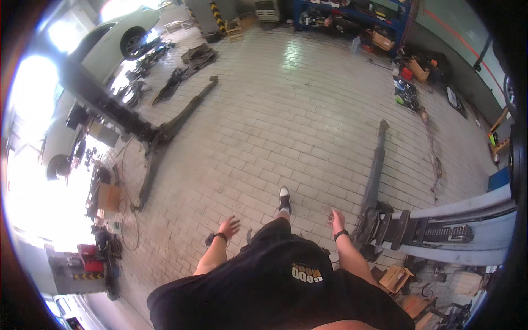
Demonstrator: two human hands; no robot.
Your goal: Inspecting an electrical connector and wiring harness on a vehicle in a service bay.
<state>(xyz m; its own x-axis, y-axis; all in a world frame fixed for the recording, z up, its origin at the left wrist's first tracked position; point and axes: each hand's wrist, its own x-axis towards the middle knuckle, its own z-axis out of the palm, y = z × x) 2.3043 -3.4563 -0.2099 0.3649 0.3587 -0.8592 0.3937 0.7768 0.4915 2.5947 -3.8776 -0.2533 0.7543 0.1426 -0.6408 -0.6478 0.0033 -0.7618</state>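
Note:
My left hand [229,226] hangs in the air in front of my body, its fingers spread and holding nothing. My right hand [336,220] is held out on the other side, fingers loosely apart, also with nothing in it. Each wrist carries a dark band. Between the hands, one foot in a dark and white shoe [284,199] shows on the tiled floor [286,126]. Nearest my right hand lies the grey arm of a car lift [378,159], low over the floor and not touched by it.
A lift post [473,217] rises at the right; another post [104,99] with spread arms stands left, beside a white car [118,41]. Removed car parts [184,77] lie far left. Blue shelving [346,25] stands at the back. A long pipe [432,146] and boxes lie right.

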